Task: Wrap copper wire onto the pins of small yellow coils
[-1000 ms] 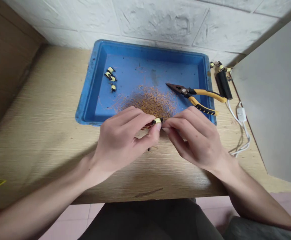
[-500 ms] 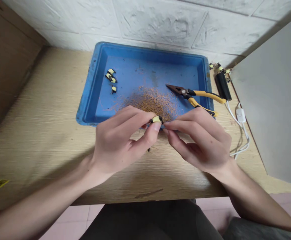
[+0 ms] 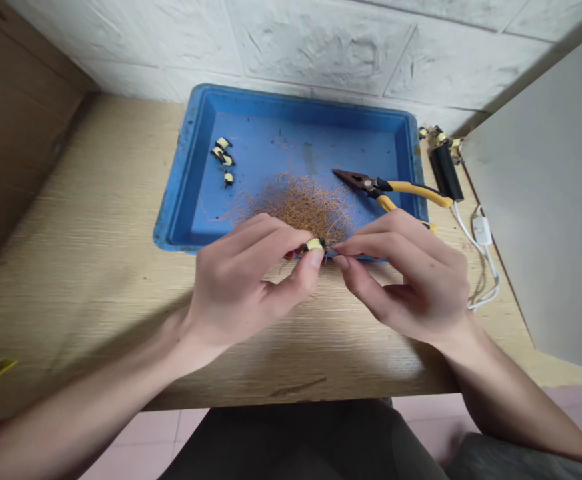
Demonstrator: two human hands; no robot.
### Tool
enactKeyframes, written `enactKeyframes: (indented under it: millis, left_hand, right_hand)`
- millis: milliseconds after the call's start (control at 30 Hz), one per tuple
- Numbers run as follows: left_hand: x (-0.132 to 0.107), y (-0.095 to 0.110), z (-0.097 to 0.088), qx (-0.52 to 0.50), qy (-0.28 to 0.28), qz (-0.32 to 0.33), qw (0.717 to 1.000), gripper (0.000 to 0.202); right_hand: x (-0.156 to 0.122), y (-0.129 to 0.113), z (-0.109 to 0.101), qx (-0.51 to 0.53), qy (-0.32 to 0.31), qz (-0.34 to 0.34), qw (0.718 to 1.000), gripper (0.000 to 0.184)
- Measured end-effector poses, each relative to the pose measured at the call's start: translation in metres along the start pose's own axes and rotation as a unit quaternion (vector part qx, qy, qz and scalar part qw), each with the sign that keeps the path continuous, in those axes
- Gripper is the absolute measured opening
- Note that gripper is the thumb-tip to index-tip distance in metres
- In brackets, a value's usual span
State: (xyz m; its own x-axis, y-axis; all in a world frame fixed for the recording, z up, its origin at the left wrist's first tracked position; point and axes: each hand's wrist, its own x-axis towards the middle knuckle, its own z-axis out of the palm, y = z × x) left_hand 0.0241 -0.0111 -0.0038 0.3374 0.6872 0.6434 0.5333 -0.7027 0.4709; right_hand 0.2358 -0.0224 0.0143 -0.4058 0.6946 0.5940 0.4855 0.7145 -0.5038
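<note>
Soft, fairly bright daylight-like light fills the view, and it seems to come from about 5 o'clock. The left forearm [image 3: 95,390] throws a broad, soft-edged shadow toward 9 o'clock across the pale wood-grain desk [image 3: 95,220], while a mild glare whitens the desk's front edge near 5 o'clock. The blue plastic tray [image 3: 175,200] looks evenly lit. The fine copper-coloured wire tangle [image 3: 305,207] and small yellow-taped coil [image 3: 315,245] look slightly soft. Wide-angle distortion bows and stretches the white textured brick wall [image 3: 311,47] and the forearms toward the frame edges.
</note>
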Motion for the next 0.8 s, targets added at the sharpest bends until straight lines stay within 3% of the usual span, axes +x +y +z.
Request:
enactKeyframes:
  millis: [500,800]
  left_hand:
    - [-0.0006,-0.0016,-0.0013,-0.046,-0.015,0.016,0.999,0.011]
    - [0.0001,0.0004,-0.0025,-0.066,-0.022,0.024,0.997,0.011]
  right_hand:
    - [-0.0014,-0.003,0.0013,0.061,-0.017,0.035,0.997,0.01]
    - [0.001,-0.0027,-0.0019,0.022,0.0,0.012,1.0,0.007]
